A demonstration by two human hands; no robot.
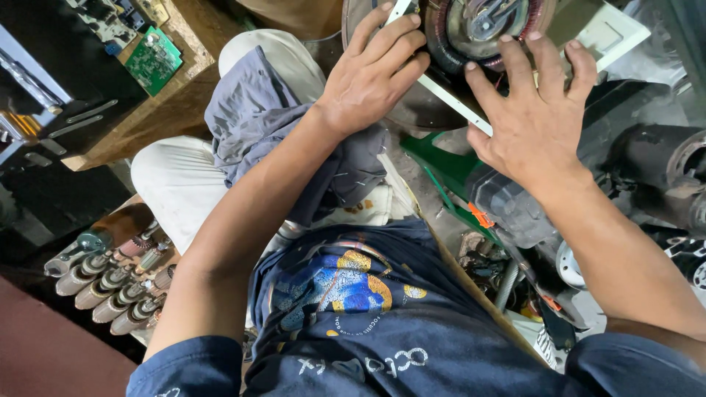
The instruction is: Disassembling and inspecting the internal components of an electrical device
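Both hands sit at the top of view on a round wound coil (482,29). Left hand (371,77) lies flat on its left rim, fingers over a white strip (452,103), not clenched. Right hand (533,110) is spread open, fingertips on the coil's lower edge. Grey cloth (257,110) drapes the knee; green circuit board (153,60) lies on the wooden bench.
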